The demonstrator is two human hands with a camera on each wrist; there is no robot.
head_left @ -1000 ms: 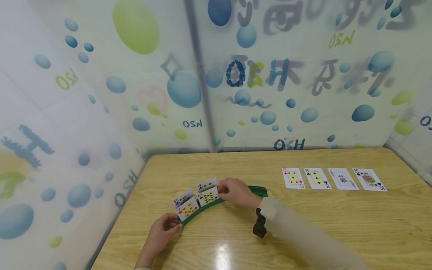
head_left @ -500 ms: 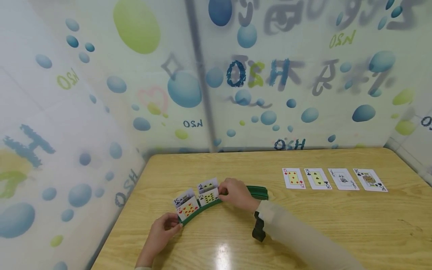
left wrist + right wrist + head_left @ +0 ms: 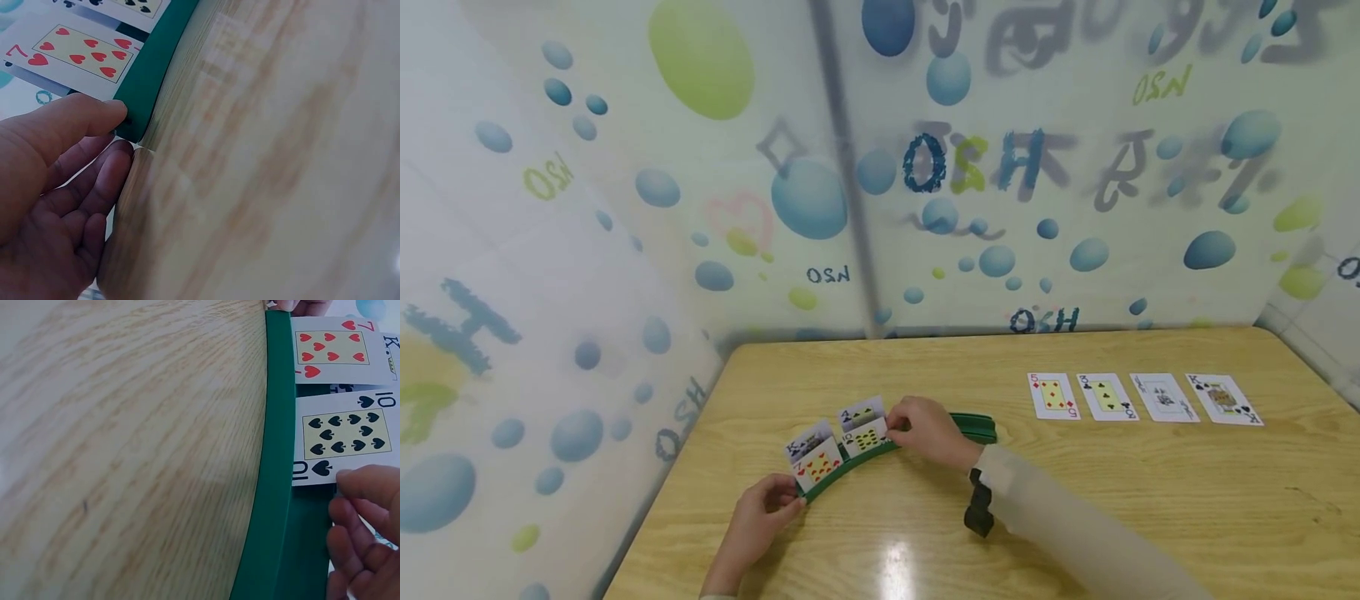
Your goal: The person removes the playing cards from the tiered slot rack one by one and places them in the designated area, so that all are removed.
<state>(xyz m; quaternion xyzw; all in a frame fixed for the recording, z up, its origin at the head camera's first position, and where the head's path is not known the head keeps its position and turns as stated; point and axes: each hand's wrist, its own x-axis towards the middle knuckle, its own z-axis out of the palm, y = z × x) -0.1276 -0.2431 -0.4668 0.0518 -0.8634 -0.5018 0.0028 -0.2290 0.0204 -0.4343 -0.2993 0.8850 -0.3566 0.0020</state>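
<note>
A curved green playing card holder (image 3: pixel 977 425) lies on the table, cards standing in two rows at its left part. My left hand (image 3: pixel 758 517) pinches the holder's left end, thumb against the near face in the left wrist view. The seven of hearts (image 3: pixel 87 53) stands in front of a king (image 3: pixel 808 437). Beside it is the ten of spades (image 3: pixel 347 434), with a black four (image 3: pixel 859 412) behind. My right hand (image 3: pixel 925 427) pinches the lower right edge of the ten, thumb on its face; the fingers behind are partly hidden. The hand covers the holder's middle in the head view.
On the wooden table (image 3: pixel 1075 500), further right, lie a five of diamonds (image 3: pixel 1053 396), a three of clubs (image 3: pixel 1107 397), a joker-like card (image 3: pixel 1163 397) and a king (image 3: pixel 1223 399), face up in a row. A patterned wall (image 3: pixel 970 250) rises behind the table's far edge.
Almost nothing differs. Both hands keep their places on the holder and the ten of spades; the right wrist and forearm shift only very slightly.
</note>
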